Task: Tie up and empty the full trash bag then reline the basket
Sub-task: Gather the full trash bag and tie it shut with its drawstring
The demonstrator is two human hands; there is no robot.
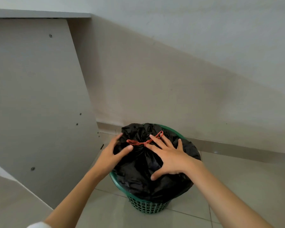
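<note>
Status: black trash bag (pixel 138 181) sits in the green mesh basket (pixel 146 207), bulging over the rim. The basket is on the tiled floor (pixel 237 178), at the floor's back edge by the wall, with a white furniture panel (pixel 39 96) just to its left. The red drawstring (pixel 138 143) is knotted at the neck, with loops out both sides. Tying looks done; I'd say the lift-out is next.

Hands:
- Right hand (pixel 173 160) lies flat on top of the bag, fingers (pixel 156 139) straight and splayed, tips touching the right loop. It holds nothing.
- Left hand (pixel 113 155) cups the bag's left shoulder, fingers (pixel 118 137) lightly curved, thumb reaching toward the knot. Can't tell whether it has actually pinched any plastic.

Risks from here:
- Neither hand clearly has the drawstring or the neck. Lifting by loose plastic instead could stretch or tear the thin film.
- The bag overhangs the rim and looks packed tight. It may wedge, so the light basket comes up with it or tips. One hand probably needs to pin the rim.
- The knot looks small. Can't judge how tight it is; a hard yank on one loop might pull it open.
- The mesh wall could snag the bag on the way out if something sharp inside pokes through. The contents aren't visible.
- The panel is close on the left, so a sideways pull risks bumping it.
- No fresh liner is in view for the relining step.
</note>
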